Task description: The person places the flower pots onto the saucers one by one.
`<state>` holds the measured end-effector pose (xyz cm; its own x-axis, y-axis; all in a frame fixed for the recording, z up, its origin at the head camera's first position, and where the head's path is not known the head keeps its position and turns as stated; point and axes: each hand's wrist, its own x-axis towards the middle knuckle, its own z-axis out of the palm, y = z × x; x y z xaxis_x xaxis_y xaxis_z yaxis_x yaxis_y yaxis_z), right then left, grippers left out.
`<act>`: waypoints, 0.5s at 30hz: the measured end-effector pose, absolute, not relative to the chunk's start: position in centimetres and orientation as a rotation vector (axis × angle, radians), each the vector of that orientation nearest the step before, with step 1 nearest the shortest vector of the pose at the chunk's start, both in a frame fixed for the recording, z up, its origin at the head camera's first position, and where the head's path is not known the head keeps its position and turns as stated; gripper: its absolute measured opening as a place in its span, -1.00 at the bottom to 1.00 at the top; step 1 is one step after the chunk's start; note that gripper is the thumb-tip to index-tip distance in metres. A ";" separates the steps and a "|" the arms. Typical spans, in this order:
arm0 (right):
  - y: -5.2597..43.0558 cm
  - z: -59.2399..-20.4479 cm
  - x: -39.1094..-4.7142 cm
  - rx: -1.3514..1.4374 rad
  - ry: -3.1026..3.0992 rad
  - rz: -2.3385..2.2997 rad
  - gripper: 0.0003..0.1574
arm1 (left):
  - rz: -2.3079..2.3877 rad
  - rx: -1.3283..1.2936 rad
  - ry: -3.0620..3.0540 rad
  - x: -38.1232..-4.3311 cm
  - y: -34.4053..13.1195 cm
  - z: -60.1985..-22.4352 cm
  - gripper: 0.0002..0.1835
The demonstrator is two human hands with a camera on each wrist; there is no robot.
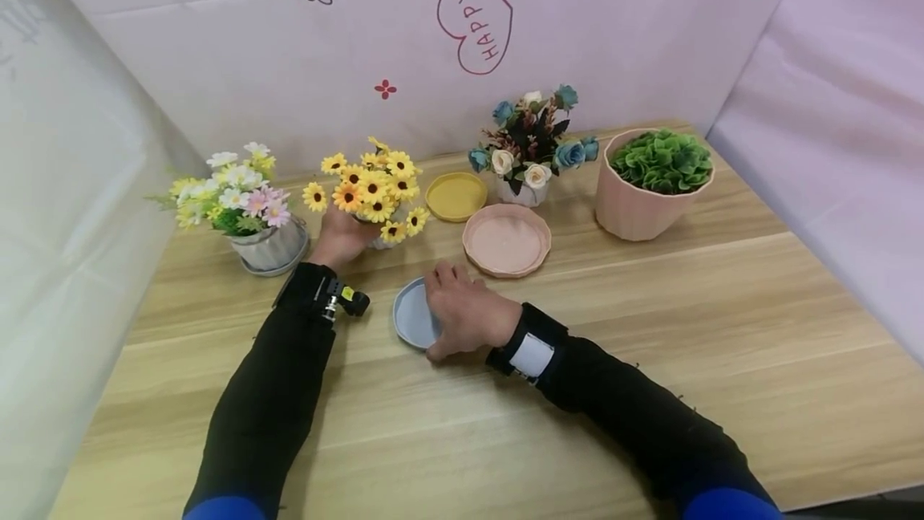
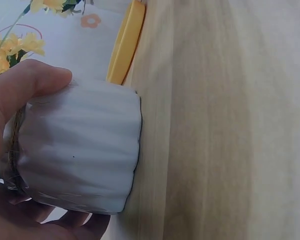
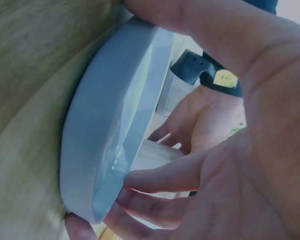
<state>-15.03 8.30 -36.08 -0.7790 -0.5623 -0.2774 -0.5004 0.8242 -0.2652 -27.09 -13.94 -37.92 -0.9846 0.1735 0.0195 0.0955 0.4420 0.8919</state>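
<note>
My left hand (image 1: 342,237) grips a small white fluted pot (image 2: 85,150) of yellow daisy-like flowers (image 1: 375,189). The thumb lies along one side of the pot near its top and the other fingers wrap the opposite side. In front and to the right, my right hand (image 1: 471,313) holds a blue-grey saucer (image 1: 413,316) by its rim. In the right wrist view, the thumb is at one edge of this saucer (image 3: 97,125) and the fingertips are at another. The pot's base is close to the wooden tabletop in the left wrist view.
Left stands a grey pot (image 1: 263,247) of white and pink flowers on a saucer. A yellow saucer (image 1: 456,197), a pink saucer (image 1: 507,241) and a white pot (image 1: 523,193) of blue and cream roses are behind. A large pink planter (image 1: 635,211) with green leaves stands right.
</note>
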 end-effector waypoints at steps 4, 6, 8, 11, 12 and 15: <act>8.3 -35.9 -15.4 -0.797 2.660 -0.244 0.33 | 1.536 0.283 2.736 -26.4 -14.3 -37.9 -0.29; 8.2 -35.9 -15.6 -0.791 2.657 -0.249 0.35 | 1.563 0.282 2.732 -26.1 -14.3 -37.7 -0.31; 8.2 -35.8 -15.7 -0.787 2.652 -0.254 0.36 | 1.587 0.266 2.713 -25.7 -14.4 -37.7 -0.29; 8.2 -36.0 -15.6 -0.789 2.638 -0.259 0.36 | 1.628 0.233 2.657 -25.2 -14.6 -37.7 -0.24; 8.2 -36.0 -15.6 -0.793 2.635 -0.259 0.36 | 1.628 0.226 2.647 -25.0 -14.7 -37.8 -0.22; 8.2 -36.2 -15.5 -0.800 2.628 -0.267 0.38 | 1.618 0.242 2.626 -24.6 -14.9 -38.0 -0.18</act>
